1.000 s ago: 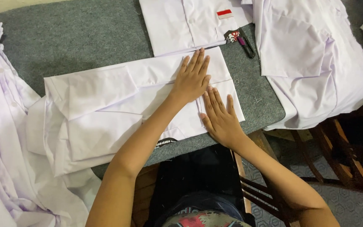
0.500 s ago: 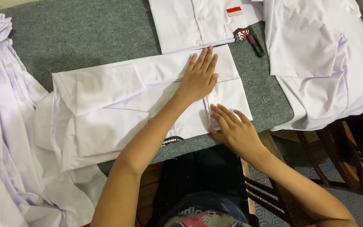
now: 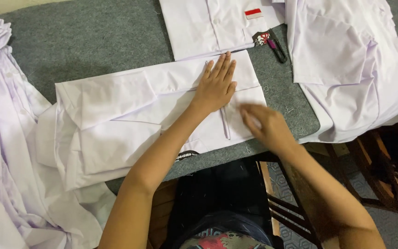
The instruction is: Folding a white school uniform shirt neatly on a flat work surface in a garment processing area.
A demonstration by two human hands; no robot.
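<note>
The right hand (image 3: pixel 266 127) has slid off rightward, blurred, open, holding nothing; the left hand (image 3: pixel 216 85) presses flat on the folded shirt (image 3: pixel 130 115) mid-counter (image 3: pixel 93 41); lifting it could let the fold spring open.

head view, looking down, close overhead

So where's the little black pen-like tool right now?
In the head view, the black tool lies on the grey felt table, upper right, between two white shirts, beyond the left hand.
</note>
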